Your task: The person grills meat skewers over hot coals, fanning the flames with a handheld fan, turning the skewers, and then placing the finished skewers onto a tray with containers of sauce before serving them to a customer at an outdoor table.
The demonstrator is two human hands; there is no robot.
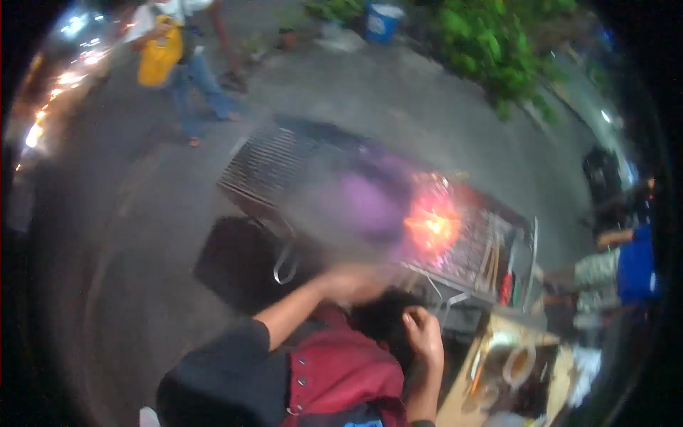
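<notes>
A charcoal grill [259, 160] stands before me, its wire grate running from the left to the right end. Bright orange fire [435, 227] glows right of its middle. My left hand [357, 285] is strongly blurred at the grill's near edge. From it a flat grey-purple thing [341, 213], perhaps a hand fan, spreads over the grate in a motion blur. My right hand [425, 326] is raised with curled fingers near the grill's front edge, nothing visible in it. Wooden skewers [492, 259] and a red-handled tool [507, 288] lie at the grill's right end.
Beside the grill at lower right, a light-coloured table [456, 397] bears a round plastic container [519, 367]. A person with a yellow bag [160, 53] walks at upper left. Another person in blue [635, 267] is at right. Green plants [491, 48] and a blue bucket [383, 24] stand beyond.
</notes>
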